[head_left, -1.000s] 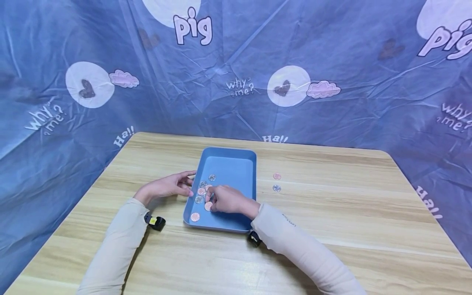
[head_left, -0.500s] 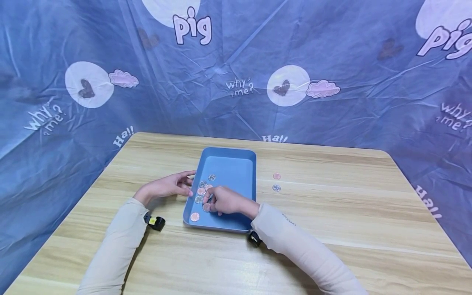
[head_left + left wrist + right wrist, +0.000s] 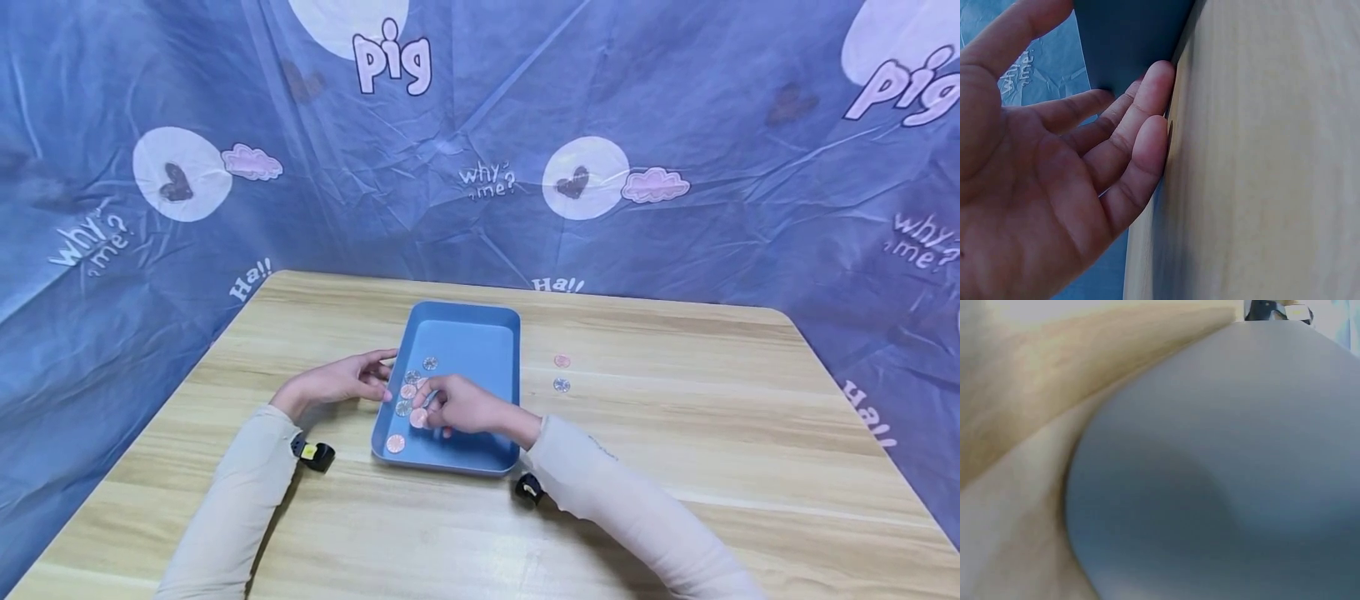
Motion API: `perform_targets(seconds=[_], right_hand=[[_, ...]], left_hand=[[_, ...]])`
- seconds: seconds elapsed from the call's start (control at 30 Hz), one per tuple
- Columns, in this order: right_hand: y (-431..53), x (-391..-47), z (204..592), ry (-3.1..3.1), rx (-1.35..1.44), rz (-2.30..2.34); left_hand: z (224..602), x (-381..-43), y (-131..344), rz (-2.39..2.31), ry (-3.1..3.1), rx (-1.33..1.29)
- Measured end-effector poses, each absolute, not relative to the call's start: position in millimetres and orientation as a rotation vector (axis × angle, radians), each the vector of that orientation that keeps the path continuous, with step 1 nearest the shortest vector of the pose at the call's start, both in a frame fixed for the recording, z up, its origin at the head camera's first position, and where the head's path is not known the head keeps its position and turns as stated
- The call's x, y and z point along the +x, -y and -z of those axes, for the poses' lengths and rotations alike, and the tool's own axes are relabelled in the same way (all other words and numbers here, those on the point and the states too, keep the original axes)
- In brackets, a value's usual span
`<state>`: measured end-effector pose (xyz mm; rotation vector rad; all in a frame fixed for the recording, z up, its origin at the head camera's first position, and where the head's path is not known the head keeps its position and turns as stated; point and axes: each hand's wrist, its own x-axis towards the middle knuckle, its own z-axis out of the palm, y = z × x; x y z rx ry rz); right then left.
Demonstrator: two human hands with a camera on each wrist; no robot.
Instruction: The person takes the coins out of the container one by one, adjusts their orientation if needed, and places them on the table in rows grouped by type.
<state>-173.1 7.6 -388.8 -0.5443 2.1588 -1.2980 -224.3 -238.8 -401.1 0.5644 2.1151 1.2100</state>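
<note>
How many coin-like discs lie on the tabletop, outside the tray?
2: a pinkish disc and, nearer the person, a silvery disc, both to the right of the blue tray. Others could be hidden under the arms.

Beyond the right hand [image 3: 461, 406], the bare floor of the tray [image 3: 472, 343] gives room up to its far wall. To that hand's left lie flat coins [image 3: 395, 443], then the side wall, with the left hand [image 3: 337, 380] touching it. Rightward, past the wall under its wrist, open tabletop [image 3: 675, 400] spreads.
</note>
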Motion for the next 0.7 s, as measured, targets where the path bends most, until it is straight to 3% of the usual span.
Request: perform_targets(seconds=[0.7], right_hand=[[-53.1, -184.2, 363.4, -2.196, -0.434, 1.389]], left_hand=[[400.3, -222.7, 239.1, -1.22, -2.119, 0.58]])
